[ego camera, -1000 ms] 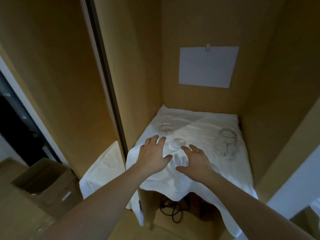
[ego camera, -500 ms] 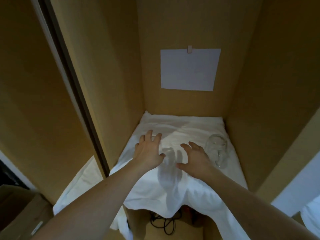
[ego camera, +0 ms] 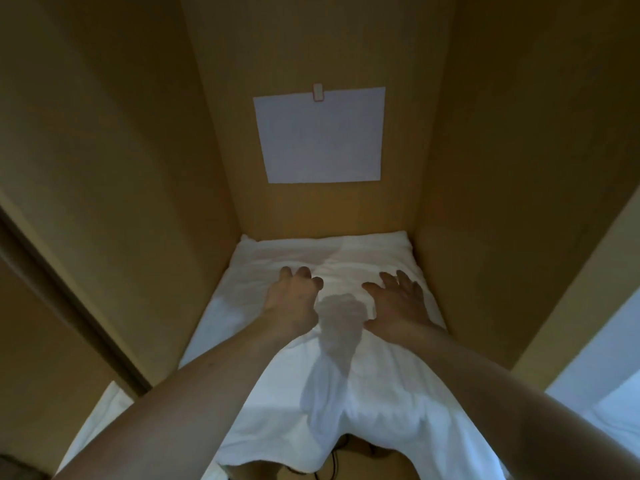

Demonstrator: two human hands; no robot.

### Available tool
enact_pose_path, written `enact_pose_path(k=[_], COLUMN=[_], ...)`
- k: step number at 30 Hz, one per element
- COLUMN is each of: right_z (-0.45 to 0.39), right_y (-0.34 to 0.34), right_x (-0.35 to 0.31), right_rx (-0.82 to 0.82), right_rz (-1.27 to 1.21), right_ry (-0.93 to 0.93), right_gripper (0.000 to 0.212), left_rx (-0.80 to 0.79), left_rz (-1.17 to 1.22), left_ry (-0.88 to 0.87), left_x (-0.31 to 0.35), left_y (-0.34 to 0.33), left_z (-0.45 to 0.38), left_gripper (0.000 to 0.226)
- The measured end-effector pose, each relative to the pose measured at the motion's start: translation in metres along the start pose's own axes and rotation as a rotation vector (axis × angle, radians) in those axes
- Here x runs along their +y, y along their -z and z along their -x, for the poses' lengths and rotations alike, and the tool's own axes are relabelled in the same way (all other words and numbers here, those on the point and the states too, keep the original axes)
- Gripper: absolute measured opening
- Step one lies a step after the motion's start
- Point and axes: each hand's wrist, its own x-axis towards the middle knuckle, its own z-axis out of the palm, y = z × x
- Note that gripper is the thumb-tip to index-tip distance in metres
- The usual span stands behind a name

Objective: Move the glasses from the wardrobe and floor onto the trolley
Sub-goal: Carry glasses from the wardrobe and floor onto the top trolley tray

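I see no glasses; both my left hand (ego camera: pixel 294 299) and right hand (ego camera: pixel 398 299) hover over the white cloth (ego camera: pixel 346 382), fingers loosely curled, grasping nothing visible

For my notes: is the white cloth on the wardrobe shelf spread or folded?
Spread: the white cloth covers the shelf and hangs over its front edge.

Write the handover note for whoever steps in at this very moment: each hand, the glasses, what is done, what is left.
Left hand: fingers curled down over the white cloth in the wardrobe; whether it holds anything is hidden.
Right hand: fingers spread over the cloth; whatever is under it is hidden.
Glasses: none visible in this view.
Trolley: out of view.
Done: nothing shown as moved.
Left: find the glasses and carry them to the trolley.
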Motion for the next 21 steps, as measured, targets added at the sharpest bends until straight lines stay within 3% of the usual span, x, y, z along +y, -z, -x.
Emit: enact_pose_path(k=[7,14,21], right_z=[-0.018,-0.034,-0.039], right_y=[0.009,-0.008,-0.012], right_x=[-0.013,-0.031,-0.027], right_rx=[-0.098,-0.164,-0.120], right_rz=[0.465,0.951,1.071], right_ry=[0.073,0.018,0.011], right_gripper=[0.062,0.054,0.055], left_rx=[0.045,-0.139,-0.262], left_rz=[0.082,0.037,-0.139], left_ry=[-0.042,0.027,-0.035], left_x=[0.017,0.019,0.009], left_y=[0.002,-0.001,0.006], left_z=[-0.030,-0.053,-0.062], left_gripper=[0.059,0.062,0.088])
